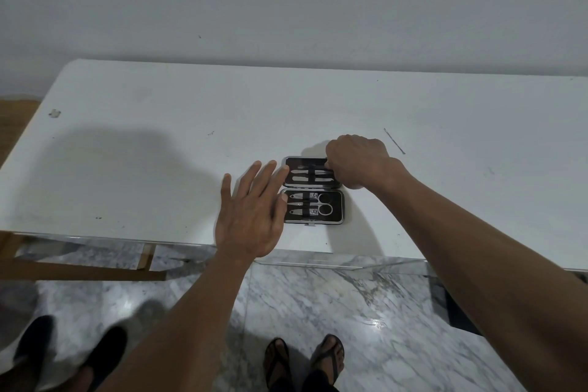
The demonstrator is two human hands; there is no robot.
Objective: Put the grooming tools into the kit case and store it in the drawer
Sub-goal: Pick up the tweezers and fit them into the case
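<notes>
a black, metal-rimmed kit case (313, 190) is laid open near the front edge of the white table (152, 124). its left side is touched by the flat, spread left hand (251, 216). the right hand (358, 161) is curled over the far half, fingertips pinched at a silver tool (313, 172). a thin metal pick (394, 141) is left apart on the table.
</notes>
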